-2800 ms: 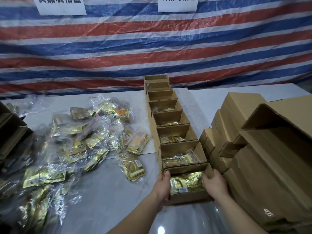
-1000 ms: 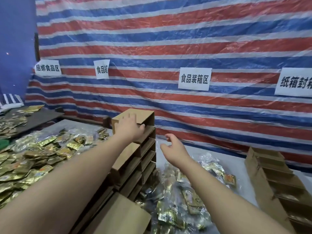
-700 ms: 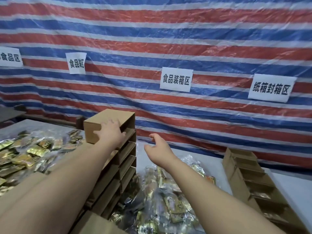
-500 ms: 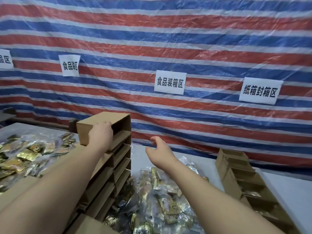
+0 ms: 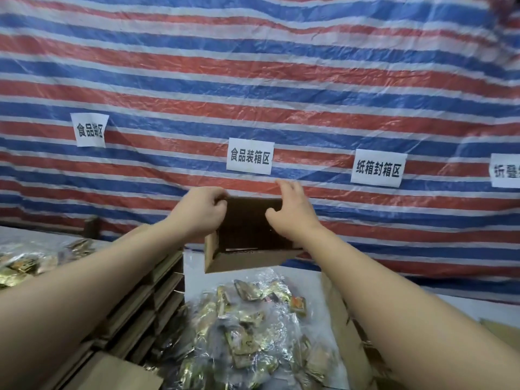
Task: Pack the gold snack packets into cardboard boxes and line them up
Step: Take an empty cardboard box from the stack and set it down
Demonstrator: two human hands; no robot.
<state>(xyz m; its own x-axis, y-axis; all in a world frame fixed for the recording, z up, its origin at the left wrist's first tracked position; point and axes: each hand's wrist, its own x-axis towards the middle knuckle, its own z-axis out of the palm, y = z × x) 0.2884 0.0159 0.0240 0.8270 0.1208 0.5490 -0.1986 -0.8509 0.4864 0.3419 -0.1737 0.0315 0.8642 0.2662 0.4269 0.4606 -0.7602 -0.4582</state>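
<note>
Both hands hold an empty brown cardboard box (image 5: 247, 237) aloft at frame centre: left hand (image 5: 201, 213) curled over its left edge, right hand (image 5: 289, 212) pinching the right. Light, stiff, crushable, I judge; edges grip best.

A red, white and blue striped tarpaulin (image 5: 281, 88) hangs as a backdrop behind the table (image 5: 295, 280), with four white paper signs (image 5: 250, 156) bearing black Chinese characters stuck across it in a row.

Even soft light, slight motion blur, wide-angle bending at edges
</note>
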